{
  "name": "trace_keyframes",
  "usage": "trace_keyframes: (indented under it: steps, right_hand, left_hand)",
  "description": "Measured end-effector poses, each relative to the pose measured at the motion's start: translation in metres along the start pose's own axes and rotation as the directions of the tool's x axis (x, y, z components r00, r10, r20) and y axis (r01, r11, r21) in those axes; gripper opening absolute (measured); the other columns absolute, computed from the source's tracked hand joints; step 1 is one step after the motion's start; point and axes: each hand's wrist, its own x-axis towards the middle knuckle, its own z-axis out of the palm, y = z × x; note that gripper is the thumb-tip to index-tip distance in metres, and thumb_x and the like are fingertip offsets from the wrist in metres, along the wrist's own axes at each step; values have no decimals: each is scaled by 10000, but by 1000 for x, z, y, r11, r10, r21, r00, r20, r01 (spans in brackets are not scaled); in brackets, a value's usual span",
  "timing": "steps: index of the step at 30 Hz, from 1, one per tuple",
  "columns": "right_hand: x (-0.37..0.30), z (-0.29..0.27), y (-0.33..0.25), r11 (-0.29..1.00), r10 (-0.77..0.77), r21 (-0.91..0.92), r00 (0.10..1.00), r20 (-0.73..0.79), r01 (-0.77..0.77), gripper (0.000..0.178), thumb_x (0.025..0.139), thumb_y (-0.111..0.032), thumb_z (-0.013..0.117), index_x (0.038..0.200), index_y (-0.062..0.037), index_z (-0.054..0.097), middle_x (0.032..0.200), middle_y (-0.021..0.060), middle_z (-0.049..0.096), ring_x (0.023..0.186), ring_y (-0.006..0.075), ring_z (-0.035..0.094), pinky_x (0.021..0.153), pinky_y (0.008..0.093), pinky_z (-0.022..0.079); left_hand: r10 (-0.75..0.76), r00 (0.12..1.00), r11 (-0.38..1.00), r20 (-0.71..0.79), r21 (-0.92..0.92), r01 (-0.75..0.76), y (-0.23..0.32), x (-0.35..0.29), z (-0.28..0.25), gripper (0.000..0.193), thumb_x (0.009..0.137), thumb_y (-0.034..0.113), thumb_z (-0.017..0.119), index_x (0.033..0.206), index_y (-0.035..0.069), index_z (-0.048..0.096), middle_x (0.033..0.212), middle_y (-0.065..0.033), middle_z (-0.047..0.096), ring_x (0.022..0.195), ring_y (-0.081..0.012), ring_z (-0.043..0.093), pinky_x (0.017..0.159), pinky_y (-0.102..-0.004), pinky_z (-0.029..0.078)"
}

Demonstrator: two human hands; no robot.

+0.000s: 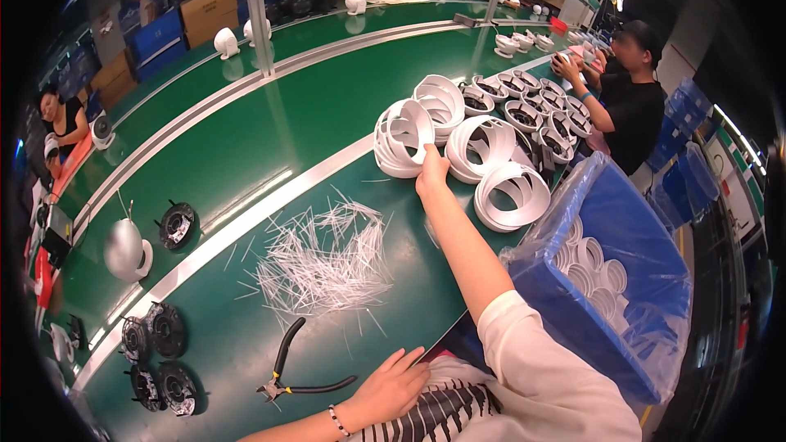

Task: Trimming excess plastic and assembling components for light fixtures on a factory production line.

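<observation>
Fingers point(429, 153) on white ring stack point(403, 137)

The green workbench point(270, 127) carried a silver rail strip point(246, 233) along its length. Stacks of white plastic rings point(458, 135) lay at its far right, with a scatter of thin white offcuts point(323, 262) near the middle and black-handled cutting pliers point(295, 372) at the near edge. Black round parts point(155, 352) and a white dome housing point(125, 250) lay at the left.
</observation>
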Motion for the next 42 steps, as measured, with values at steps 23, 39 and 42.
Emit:
trace_keyframes:
  steps: [23,39,42]
  right_hand:
    - [-201,-48,-51,229,-631,-115,237,739,967,706,747,-98,463,1318,31,69,1366,261,67,1274,392,81,1027,458,75]
    - [-340,-20,-47,391,308,258,-390,868,884,745,618,-403,687,1175,7,412,1329,234,212,1228,404,204,971,538,190]
    - [-339,-22,-24,331,429,239,-371,824,913,866,585,-447,700,1226,16,346,1335,251,179,1245,395,174,978,561,140]
  left_hand:
    - [-352,562,315,-748,471,824,-204,-47,-169,446,635,100,611,1055,23,481,1072,-171,508,1034,-309,471,847,-416,400]
    - [-660,79,-132,-747,218,967,-277,-73,-169,150,768,149,510,902,130,574,921,-37,565,875,-201,552,699,-361,416]
    - [-676,193,-73,-711,325,943,-272,-63,-173,123,771,154,512,802,124,627,838,-27,598,818,-202,583,680,-364,428]
